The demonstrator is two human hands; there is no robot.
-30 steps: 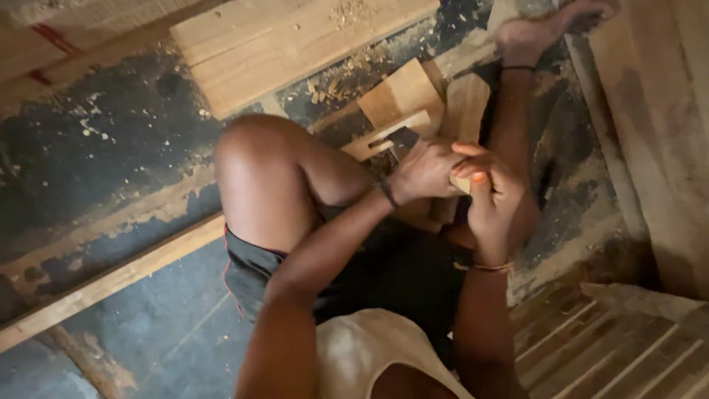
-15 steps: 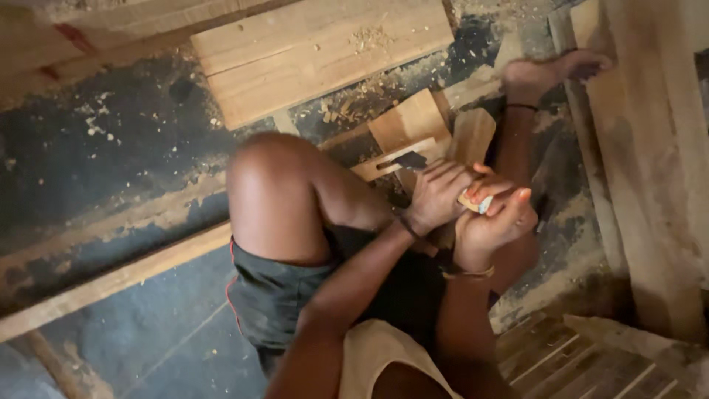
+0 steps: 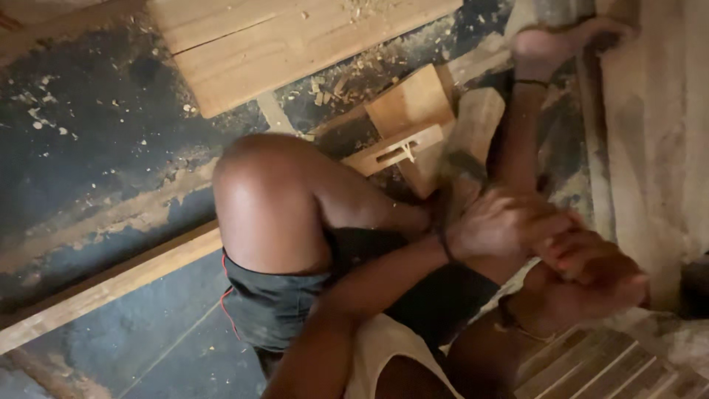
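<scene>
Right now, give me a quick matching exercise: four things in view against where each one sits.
Things:
1. wide plank
2. slotted wooden block
3. left hand
4. long narrow batten

Places:
A. clasped against the right hand
B. top of the view, dusted with shavings
C. lower left, running diagonally across the dark floor
D. on the floor just beyond the raised knee

Pairs: 1-B, 2-D, 3-A, 4-C

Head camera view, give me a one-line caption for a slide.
Seated on a sawdust-strewn floor, a person clasps left hand over right hand near notched wooden blocks.
</scene>
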